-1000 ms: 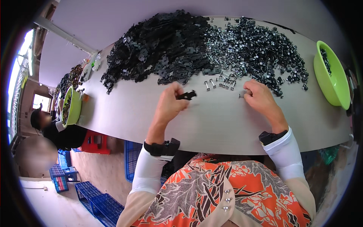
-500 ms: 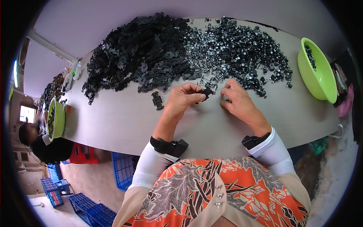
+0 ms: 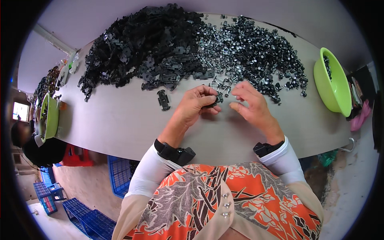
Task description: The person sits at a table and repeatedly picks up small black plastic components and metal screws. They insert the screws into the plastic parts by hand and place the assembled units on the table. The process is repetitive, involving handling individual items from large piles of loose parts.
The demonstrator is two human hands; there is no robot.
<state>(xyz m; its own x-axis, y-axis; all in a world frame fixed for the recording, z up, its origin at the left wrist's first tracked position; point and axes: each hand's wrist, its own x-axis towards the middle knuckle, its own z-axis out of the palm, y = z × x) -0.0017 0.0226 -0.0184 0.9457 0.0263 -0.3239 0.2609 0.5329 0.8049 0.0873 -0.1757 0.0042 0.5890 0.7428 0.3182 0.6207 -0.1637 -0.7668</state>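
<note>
Between the thumb and fingers of my left hand point(image 3: 195, 105) is a black plastic toy-car chassis point(image 3: 218, 99), held just above the table. My right hand point(image 3: 253, 105) hovers a little to the right of it, fingers bent and thumb apart, with nothing visible in the grip. Just beyond both hands lie several loose metal axles with small black wheels point(image 3: 221, 84). Another black chassis point(image 3: 163, 100) rests alone on the table, left of my left hand.
A big heap of black chassis pieces point(image 3: 140, 48) covers the far left-middle of the table point(image 3: 120, 124). Beside it spreads a pile of wheel axles point(image 3: 252, 52). Green basins stand at right point(image 3: 336, 94) and left point(image 3: 51, 120). Another person point(image 3: 42, 150) sits at far left, near blue crates point(image 3: 90, 218).
The chassis in my left hand has turned to show more of its length. My right thumb and fingers have parted a little. The whole view has shifted slightly.
</note>
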